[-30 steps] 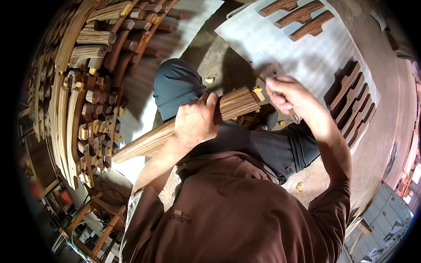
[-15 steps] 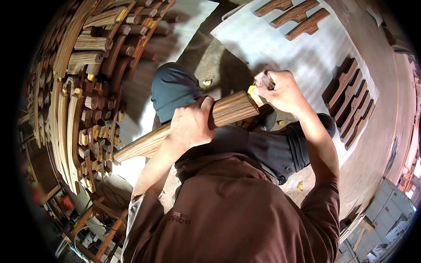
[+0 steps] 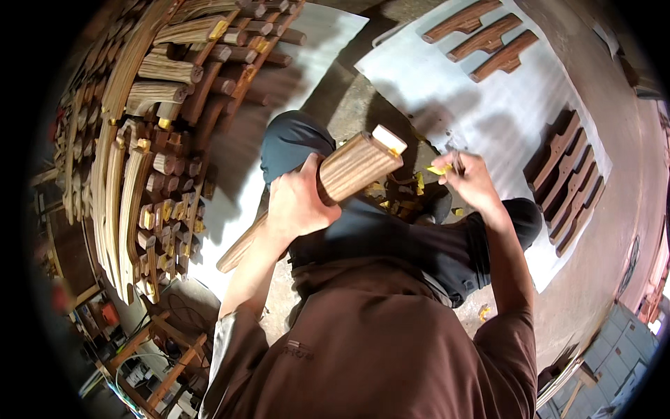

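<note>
My left hand is wrapped round a thick, striped brown wooden piece, which slants up to the right across my lap. A pale tenon sticks out of its upper end, with a scrap of yellow tape at its base. Off to the right of that end and apart from it, my right hand pinches a strip of yellow tape. A thin dark object also shows at these fingers, but I cannot make out what it is. More yellow scraps lie on the floor below.
On the left stands a tall stack of wooden parts, several with yellow tape on their ends. Shaped dark wooden pieces lie on a white sheet at the far right, with another group nearer. My bent knees flank the work.
My right hand has moved away from the wood's end, right and downward, with yellow tape in its fingers. The pale tenon now shows plainly. My left hand keeps its hold.
</note>
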### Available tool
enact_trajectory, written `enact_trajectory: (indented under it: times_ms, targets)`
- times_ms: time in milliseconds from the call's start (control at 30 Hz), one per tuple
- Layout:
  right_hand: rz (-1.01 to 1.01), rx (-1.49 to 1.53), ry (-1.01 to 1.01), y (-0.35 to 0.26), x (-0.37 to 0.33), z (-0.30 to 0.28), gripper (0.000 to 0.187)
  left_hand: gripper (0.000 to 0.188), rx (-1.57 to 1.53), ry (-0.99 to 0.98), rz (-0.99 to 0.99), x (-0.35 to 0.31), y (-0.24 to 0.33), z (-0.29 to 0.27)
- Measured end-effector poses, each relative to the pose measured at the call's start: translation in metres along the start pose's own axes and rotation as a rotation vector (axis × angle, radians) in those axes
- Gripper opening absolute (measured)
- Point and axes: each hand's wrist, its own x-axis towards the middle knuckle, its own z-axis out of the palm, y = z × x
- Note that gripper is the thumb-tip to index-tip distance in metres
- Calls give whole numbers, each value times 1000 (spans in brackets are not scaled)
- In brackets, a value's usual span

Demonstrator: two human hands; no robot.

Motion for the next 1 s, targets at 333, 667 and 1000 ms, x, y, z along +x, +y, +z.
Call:
enact_trajectory:
  times_ms: [333, 667, 1000]
  targets:
    - [-313, -629, 278, -42, -7, 22, 21, 59, -81, -20, -59, 8, -11, -2]
    - [-281, -818, 145, -75, 10, 23, 34, 64, -27, -41, -42, 8, -9, 1]
    - [-256, -847, 108, -102, 3, 26, 36, 66, -42, -43, -26, 9, -12, 3]
